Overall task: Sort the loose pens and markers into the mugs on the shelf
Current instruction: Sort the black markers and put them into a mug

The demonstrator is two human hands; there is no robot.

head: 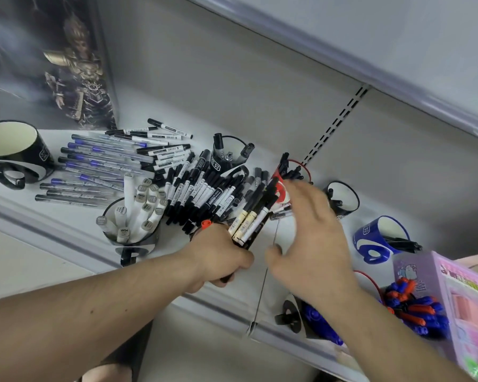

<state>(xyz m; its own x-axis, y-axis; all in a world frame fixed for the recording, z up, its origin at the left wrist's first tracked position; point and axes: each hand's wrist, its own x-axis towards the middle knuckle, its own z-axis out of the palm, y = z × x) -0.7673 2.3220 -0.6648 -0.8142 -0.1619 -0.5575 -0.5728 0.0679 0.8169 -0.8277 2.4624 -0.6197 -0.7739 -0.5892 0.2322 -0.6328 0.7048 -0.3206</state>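
My left hand (221,255) grips a bundle of markers (253,217), black and cream ones, fanned upward over the shelf's front. My right hand (312,232) hovers just right of the bundle, fingers spread and blurred, holding nothing, in front of a red mug (282,186) stuffed with black pens. A large pile of loose black-capped markers (202,188) lies at mid shelf, with blue pens (94,166) in rows to its left. A black mug (130,230) holds grey markers. Another black mug (229,154) stands behind the pile.
An empty black mug (14,150) stands far left by a poster (53,59). At right are a black mug (342,199), a blue mug (378,238), a mug of red and blue pens (414,307) and a pink box (469,307). An upper shelf (370,37) overhangs.
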